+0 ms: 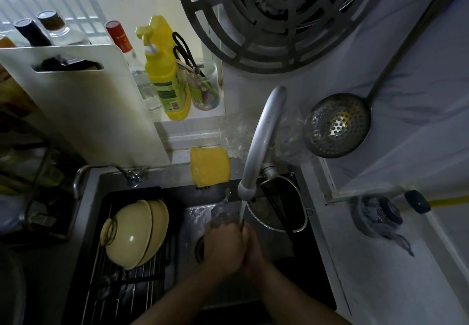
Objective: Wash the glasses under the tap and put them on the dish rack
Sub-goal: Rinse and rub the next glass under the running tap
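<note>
A clear glass [223, 219] is held in the sink under the grey tap [261, 142], and water runs from the spout onto it. My left hand [223, 246] wraps around the glass from the left. My right hand [251, 248] presses against it from the right, touching the left hand. Most of the glass is hidden behind my fingers. The black wire dish rack [127, 291] sits in the left half of the sink, with cream bowls [137, 233] stacked upside down on it and a glass-like item lying near its front.
A metal colander [276, 208] rests in the sink's back right corner. A yellow cloth [210, 167] hangs over the back rim. A white cutting board [83, 106], yellow soap bottle [165, 75] and bottles stand behind. A skimmer [337, 125] hangs right; a scourer holder [378, 215] sits on the counter.
</note>
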### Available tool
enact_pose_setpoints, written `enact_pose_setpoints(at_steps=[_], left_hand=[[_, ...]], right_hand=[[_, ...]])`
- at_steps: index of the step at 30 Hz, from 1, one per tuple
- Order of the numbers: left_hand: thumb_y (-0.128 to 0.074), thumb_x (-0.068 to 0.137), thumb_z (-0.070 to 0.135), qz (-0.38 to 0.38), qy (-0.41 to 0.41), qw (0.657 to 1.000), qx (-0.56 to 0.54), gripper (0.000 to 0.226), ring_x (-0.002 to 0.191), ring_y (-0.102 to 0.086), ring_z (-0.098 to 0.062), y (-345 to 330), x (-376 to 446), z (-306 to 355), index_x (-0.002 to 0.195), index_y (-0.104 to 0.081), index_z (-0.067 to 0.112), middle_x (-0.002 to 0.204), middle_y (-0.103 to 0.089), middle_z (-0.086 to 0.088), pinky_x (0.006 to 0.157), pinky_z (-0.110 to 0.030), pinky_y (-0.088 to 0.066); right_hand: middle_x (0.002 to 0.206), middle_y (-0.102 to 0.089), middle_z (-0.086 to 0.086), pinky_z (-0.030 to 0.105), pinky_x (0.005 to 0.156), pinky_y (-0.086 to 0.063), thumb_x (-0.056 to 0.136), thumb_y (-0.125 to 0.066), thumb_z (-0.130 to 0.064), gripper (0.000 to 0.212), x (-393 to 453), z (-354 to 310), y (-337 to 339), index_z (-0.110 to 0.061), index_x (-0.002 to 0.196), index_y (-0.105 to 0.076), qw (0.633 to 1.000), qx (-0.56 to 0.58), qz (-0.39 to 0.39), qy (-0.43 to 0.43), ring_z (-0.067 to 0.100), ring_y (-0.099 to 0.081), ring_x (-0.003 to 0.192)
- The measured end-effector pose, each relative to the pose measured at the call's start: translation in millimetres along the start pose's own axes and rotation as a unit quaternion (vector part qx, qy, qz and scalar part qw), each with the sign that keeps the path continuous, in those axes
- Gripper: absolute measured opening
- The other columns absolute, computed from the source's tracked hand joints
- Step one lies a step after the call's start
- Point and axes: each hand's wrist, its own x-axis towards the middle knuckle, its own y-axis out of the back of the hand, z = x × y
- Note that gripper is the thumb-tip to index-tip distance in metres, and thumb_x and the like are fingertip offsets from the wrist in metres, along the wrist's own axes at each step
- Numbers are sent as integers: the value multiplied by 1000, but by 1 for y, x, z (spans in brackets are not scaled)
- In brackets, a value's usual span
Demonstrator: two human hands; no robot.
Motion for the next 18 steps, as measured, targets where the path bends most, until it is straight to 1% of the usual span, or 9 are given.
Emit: enact_pose_setpoints(at_steps=[3,5,7,9,10,12,14,16,18], left_hand=[[-25,94,47,39,-13,999,-3,49,96,-64,-18,-7,-7,-1,100,-68,22,102,-70,1,97,-38,-44],[-31,94,45,73,-96,992,-34,44,100,-64,-17,-17,-13,-11,106,-68,25,107,-71,4,99,-37,-43],[-42,94,42,80,-188,974,-100,35,106,-62,-16,-24,-14,-25,113,-67,26,112,-70,5,100,-34,-37],[-53,91,41,74,-221,956,-176,33,118,-50,-13,-25,-17,-33,117,-63,23,123,-59,6,103,-29,-35],[-59,88,41,78,-199,953,-217,38,126,-42,-10,-27,-19,-36,120,-61,21,131,-51,7,106,-28,-35],[-74,78,39,77,-83,939,-324,69,136,-29,-4,-31,-28,-38,138,-45,20,147,-32,9,111,-27,-35],[-85,67,33,50,22,877,-477,100,139,-35,-3,-35,-34,-36,148,-27,22,152,-31,10,109,-27,-39],[-88,63,29,11,72,820,-568,95,127,-55,-6,-34,-35,-33,143,-37,29,139,-54,10,101,-29,-49],[-91,62,25,-4,92,814,-574,72,110,-66,-4,-32,-33,-30,122,-53,36,117,-69,11,92,-26,-54]], right_hand=[[81,-74,12,37,78,-48,101,-27,-33,49,-5,-3,2,-6,97,-68,1000,-2,-10,10,24,-70,81],[85,-73,12,35,76,-52,100,-31,-31,47,-6,-8,6,-7,98,-71,999,-7,-36,-4,24,-71,82],[80,-70,11,29,68,-55,102,-34,-26,43,-6,-14,10,-5,90,-70,999,16,-43,-21,19,-72,71],[74,-68,13,24,56,-57,96,-51,-16,30,-12,-20,5,-2,81,-72,998,19,-55,-21,19,-71,61],[74,-69,16,26,57,-59,90,-58,-15,26,-18,-23,2,2,79,-74,997,1,-75,-7,23,-72,63],[85,-72,20,33,71,-59,91,-49,-20,34,-20,-23,1,2,90,-75,997,8,-74,-13,29,-72,74],[101,-71,20,39,85,-55,95,-43,-24,38,-25,-25,-3,-1,105,-71,997,10,-70,-12,30,-71,89],[110,-69,24,44,96,-50,91,-48,-30,44,-23,-24,-5,1,114,-68,999,20,-38,-30,38,-66,107],[107,-70,25,43,88,-54,95,-42,-31,46,-22,-19,-2,3,112,-68,1000,-19,6,-18,39,-65,106]])
